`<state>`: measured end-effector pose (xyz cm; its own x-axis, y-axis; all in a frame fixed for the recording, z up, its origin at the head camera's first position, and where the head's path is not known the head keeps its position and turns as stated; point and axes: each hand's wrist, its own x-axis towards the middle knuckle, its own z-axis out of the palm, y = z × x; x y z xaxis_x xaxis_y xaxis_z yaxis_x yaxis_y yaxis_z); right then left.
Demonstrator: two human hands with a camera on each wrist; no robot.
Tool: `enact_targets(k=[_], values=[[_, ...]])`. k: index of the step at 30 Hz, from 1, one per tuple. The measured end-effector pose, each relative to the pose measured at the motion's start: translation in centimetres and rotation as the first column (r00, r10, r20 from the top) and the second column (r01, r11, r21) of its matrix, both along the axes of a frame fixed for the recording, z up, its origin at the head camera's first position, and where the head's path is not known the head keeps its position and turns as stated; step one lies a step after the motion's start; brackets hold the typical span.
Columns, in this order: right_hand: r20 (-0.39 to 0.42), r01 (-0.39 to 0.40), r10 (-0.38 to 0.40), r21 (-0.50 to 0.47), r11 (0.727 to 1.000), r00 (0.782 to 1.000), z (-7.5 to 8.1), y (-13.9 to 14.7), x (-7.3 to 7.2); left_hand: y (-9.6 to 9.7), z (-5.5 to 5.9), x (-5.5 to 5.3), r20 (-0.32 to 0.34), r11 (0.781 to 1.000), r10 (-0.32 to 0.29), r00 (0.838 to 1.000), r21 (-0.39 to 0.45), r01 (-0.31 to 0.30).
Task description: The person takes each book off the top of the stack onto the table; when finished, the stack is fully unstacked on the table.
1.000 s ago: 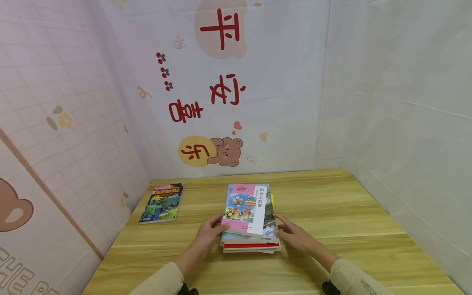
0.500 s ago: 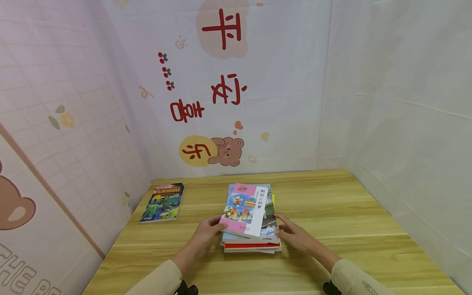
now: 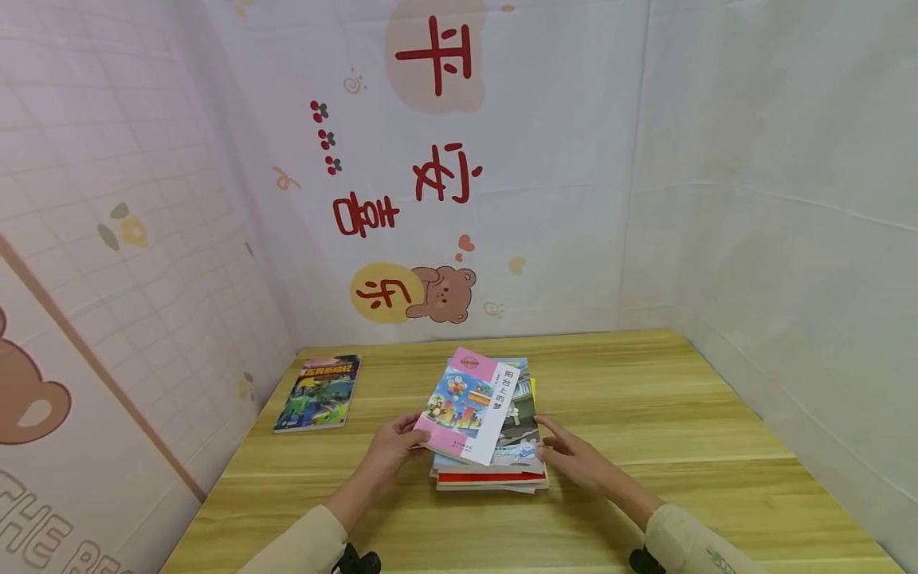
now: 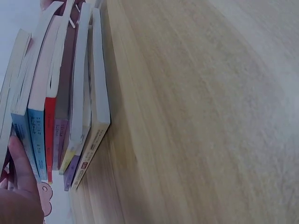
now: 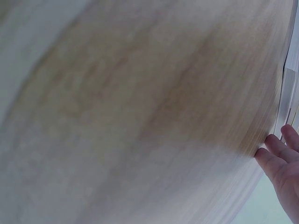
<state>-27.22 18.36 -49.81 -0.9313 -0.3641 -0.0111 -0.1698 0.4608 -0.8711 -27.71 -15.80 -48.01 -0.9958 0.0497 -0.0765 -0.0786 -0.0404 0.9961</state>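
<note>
A pink-and-white paperback book (image 3: 466,406) with a balloon picture lies slanted over the top of a stack of books (image 3: 527,446). My left hand (image 3: 390,446) pinches its lower left corner, thumb on the cover. In the left wrist view, the left hand (image 4: 21,191) has this book raised slightly off the spines of the stack (image 4: 50,135). My right hand (image 3: 570,458) rests against the stack's right side. The right wrist view shows its extended fingers at the books' edges; the right hand (image 5: 282,165) is partly cut off there.
A green-and-blue comic-style book (image 3: 318,395) lies alone at the left of the wooden table (image 3: 645,414). Cloth walls with printed bears and red characters stand at the back and both sides.
The pink-and-white book has slid left and turned clockwise on the stack, held by my left hand, which moved left with it. My right hand stays at the stack's right side.
</note>
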Motion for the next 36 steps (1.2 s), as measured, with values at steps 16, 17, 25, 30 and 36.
enact_targets(k=[16, 17, 25, 30, 36], values=[[0.006, 0.011, -0.011, 0.003, 1.0, 1.0, -0.1, 0.0, 0.0, -0.7, -0.1, -0.1, -0.01, 0.992, 0.004, 1.0, 0.123, -0.002], [0.009, 0.014, -0.014, 0.005, 1.0, 1.0, -0.1, 0.0, 0.0, -0.7, -0.1, -0.1, -0.007, 0.992, 0.007, 1.0, 0.128, -0.006], [0.008, 0.012, -0.012, 0.004, 1.0, 1.0, -0.1, 0.0, 0.1, -2.0, 0.4, -0.5, -0.013, 0.984, 0.056, 0.998, 0.17, -0.053], [0.007, 0.015, -0.015, 0.02, 1.0, 1.0, -0.1, 0.0, 0.0, -3.3, 1.4, -1.2, -0.019, 0.972, 0.125, 0.992, 0.204, -0.119], [0.01, 0.022, -0.022, 0.03, 0.999, 1.0, -0.1, -0.1, 0.0, -5.4, 2.5, -2.6, -0.001, 0.946, 0.219, 0.976, 0.247, -0.211]])
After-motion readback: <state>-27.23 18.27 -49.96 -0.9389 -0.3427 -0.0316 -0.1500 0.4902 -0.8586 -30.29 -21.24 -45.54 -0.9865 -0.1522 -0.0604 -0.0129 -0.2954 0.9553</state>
